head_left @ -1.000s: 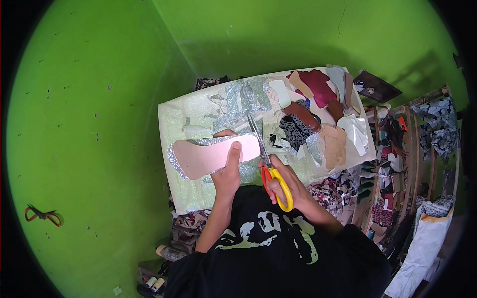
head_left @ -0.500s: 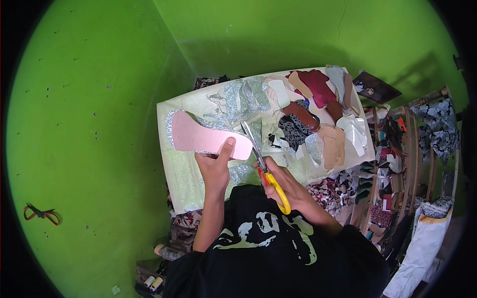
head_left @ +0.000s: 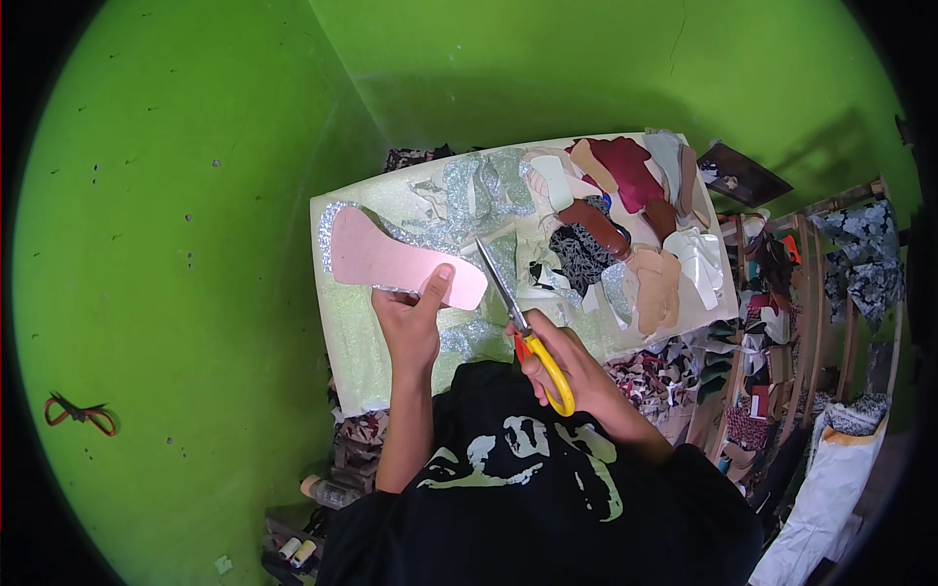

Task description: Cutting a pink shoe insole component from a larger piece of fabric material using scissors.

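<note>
My left hand [head_left: 412, 317] grips a pale pink insole [head_left: 396, 256] near its right end, thumb on top and fingers beneath. Silvery glitter fabric [head_left: 326, 227] shows past the insole's left and upper edges. In my right hand [head_left: 572, 363] is a pair of scissors [head_left: 550, 374] with yellow and red handles. Their blades point up and to the left, look closed or nearly so, and stand a little apart from the insole's right end. Under both hands lies a pale, tilted table [head_left: 366, 381].
Insole-shaped pieces in tan [head_left: 652, 288], maroon [head_left: 625, 171] and white [head_left: 698, 262] lie on the table's right half, with glitter scraps [head_left: 489, 186] at its far middle. Fabric offcuts [head_left: 650, 381] are heaped below its right edge. A wooden rack [head_left: 803, 293] stands right; green walls [head_left: 195, 293] enclose the far and left sides.
My left hand and the insole have shifted slightly left and up. A wider gap now separates the insole from the scissors, whose blades have come closer together.
</note>
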`<state>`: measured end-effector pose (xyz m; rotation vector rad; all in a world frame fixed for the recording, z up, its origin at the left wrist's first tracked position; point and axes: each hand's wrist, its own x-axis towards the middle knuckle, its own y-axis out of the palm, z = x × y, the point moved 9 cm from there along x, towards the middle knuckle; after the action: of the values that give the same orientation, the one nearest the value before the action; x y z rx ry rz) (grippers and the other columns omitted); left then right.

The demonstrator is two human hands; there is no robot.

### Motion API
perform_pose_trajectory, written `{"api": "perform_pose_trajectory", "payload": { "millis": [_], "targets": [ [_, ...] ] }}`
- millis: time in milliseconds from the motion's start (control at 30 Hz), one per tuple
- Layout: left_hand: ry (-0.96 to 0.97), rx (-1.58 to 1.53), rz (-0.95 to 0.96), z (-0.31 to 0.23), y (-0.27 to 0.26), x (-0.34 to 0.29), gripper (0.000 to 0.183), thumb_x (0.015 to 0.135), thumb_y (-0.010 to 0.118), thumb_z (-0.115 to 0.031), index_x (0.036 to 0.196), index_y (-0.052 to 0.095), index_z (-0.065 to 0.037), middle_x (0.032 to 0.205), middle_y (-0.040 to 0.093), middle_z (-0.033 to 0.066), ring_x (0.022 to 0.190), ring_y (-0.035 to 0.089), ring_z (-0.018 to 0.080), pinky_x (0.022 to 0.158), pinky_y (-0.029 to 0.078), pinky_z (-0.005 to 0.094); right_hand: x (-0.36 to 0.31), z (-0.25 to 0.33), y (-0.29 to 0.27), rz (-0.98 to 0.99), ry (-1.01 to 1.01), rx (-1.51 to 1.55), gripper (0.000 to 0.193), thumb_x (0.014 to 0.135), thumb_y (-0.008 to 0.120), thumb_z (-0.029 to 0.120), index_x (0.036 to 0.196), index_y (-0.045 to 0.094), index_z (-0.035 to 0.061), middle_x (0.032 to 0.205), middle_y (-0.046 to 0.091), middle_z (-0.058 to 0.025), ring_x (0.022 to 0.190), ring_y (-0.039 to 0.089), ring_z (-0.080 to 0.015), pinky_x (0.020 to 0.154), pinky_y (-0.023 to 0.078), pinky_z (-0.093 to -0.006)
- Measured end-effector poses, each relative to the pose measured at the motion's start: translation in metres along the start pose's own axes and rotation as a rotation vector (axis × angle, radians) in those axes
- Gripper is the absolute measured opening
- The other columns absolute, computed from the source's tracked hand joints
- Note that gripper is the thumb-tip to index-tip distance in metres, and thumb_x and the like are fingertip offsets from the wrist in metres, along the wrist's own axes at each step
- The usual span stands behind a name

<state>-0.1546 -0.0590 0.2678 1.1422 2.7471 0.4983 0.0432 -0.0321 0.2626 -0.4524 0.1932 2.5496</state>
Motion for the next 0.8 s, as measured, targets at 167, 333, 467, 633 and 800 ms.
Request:
{"api": "perform_pose_trajectory", "payload": {
  "millis": [167, 333, 467, 633, 800],
  "targets": [
    [-0.001, 0.024, 0.027, -0.004, 0.004, 0.001, 0.03, 0.084, 0.077, -0.006, 0.107, 0.058, 0.001, 0.091, 0.067, 0.0084, 0.075, 0.066, 0.0123, 0.062, 0.054, 0.0253, 0.005, -0.002, -0.001, -0.006, -0.224, -0.155, 0.073, 0.091, 0.051, 0.068, 0.114, 0.04, 0.0, 0.066, 0.044, -0.0152, 0.055, 0.039, -0.0295, 0.055, 0.038, -0.0409],
    [-0.035, 0.075, 0.103, -0.003, 0.01, 0.0, 0.032, 0.084, 0.077, -0.006, 0.109, 0.058, 0.001, 0.093, 0.068, 0.009, 0.077, 0.067, 0.0128, 0.066, 0.055, 0.0259, 0.006, -0.007, 0.002, 0.012, -0.22, -0.192, 0.073, 0.091, 0.05, 0.068, 0.113, 0.04, -0.0011, 0.067, 0.041, -0.0165, 0.06, 0.036, -0.0325, 0.059, 0.035, -0.0446],
    [-0.034, 0.037, 0.109, -0.004, 0.01, 0.002, 0.034, 0.083, 0.077, -0.006, 0.109, 0.058, 0.001, 0.093, 0.068, 0.0087, 0.078, 0.067, 0.0131, 0.067, 0.055, 0.0265, -0.002, -0.005, 0.006, 0.086, -0.028, -0.045, 0.065, 0.092, 0.056, 0.061, 0.111, 0.042, -0.0003, 0.067, 0.041, -0.014, 0.058, 0.036, -0.0233, 0.056, 0.033, -0.041],
    [-0.121, 0.036, 0.159, 0.001, 0.01, 0.004, 0.038, 0.082, 0.076, -0.003, 0.114, 0.056, 0.001, 0.099, 0.068, 0.0103, 0.085, 0.067, 0.0145, 0.073, 0.054, 0.028, -0.001, 0.005, -0.001, 0.046, -0.15, -0.194, 0.06, 0.092, 0.06, 0.055, 0.112, 0.043, -0.0002, 0.064, 0.04, -0.0105, 0.057, 0.034, -0.0193, 0.054, 0.031, -0.038],
    [-0.186, 0.067, 0.23, 0.004, 0.015, 0.001, 0.04, 0.081, 0.077, -0.003, 0.115, 0.056, 0.002, 0.098, 0.069, 0.0102, 0.084, 0.068, 0.0148, 0.073, 0.054, 0.0285, -0.002, 0.01, -0.003, 0.016, -0.275, -0.272, 0.056, 0.093, 0.061, 0.05, 0.112, 0.044, -0.0005, 0.061, 0.04, -0.0096, 0.055, 0.037, -0.0199, 0.054, 0.032, -0.0382]
  ]
}}
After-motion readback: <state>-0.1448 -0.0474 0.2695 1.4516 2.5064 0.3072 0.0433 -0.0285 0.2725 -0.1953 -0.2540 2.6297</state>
